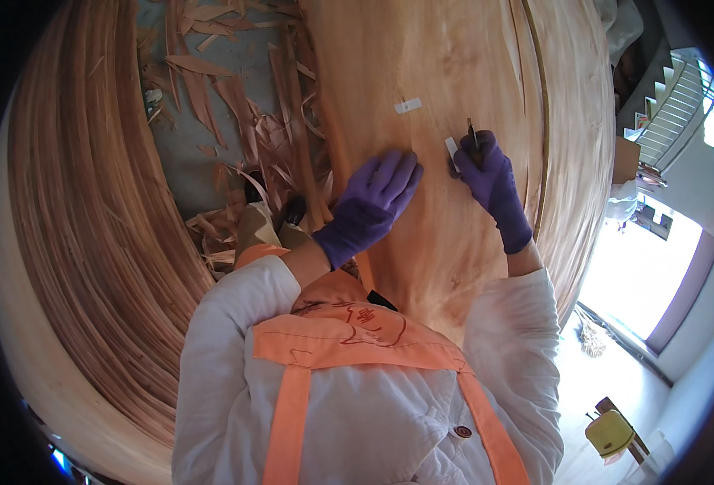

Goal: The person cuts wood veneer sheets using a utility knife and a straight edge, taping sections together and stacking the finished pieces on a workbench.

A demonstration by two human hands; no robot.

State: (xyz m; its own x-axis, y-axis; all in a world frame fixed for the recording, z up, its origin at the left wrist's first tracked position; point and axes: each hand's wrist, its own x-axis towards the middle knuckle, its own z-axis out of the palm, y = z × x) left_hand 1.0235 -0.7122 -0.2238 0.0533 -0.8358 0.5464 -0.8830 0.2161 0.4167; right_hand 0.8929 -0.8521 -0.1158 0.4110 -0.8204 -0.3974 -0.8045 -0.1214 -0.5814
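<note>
In a purple glove, my left hand (373,202) lies flat on a broad sheet of pale wood veneer (422,48), its fingers stretched out and close together. My right hand (489,174), gloved alike, is closed around a slim dark tool with a pointed tip (471,125); whether it is a knife or a pen I cannot make out. A short white strip (452,147) lies beside the right fingers, partly covered by them. Farther off, a second white strip (408,106) sits on the veneer. A dark lengthwise gap (544,121) runs right of my right hand.
To the left rises a tall stack of brown veneer sheets (90,202). Torn veneer scraps (268,137) litter the grey floor (191,153) between stack and work surface. At the right are metal stairs (672,105), a bright doorway (640,267), a broom (591,335) and a yellow object (610,433).
</note>
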